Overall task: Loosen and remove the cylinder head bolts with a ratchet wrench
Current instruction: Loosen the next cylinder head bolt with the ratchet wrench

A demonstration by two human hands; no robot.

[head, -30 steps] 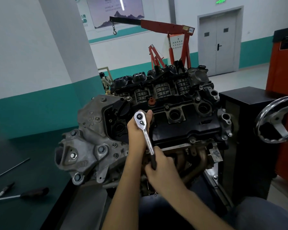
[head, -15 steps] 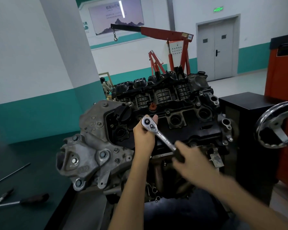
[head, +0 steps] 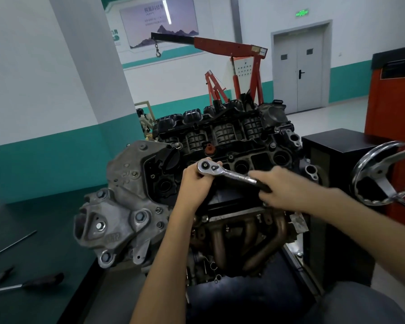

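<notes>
Swinging farther right, ratchet wrench (head: 229, 175) in right hand (head: 288, 190).

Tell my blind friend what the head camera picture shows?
Two bare hands work a ratchet wrench on top of an engine: the left hand cups the wrench's head, the right hand holds its dark grip. A red engine crane and grey double doors stand behind.

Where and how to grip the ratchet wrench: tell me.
Grip the black handle end from the right, as the right hand does. The ratchet wrench runs rightward from its head, so the far end likely gives most leverage. The left hand steadies the head.
</notes>
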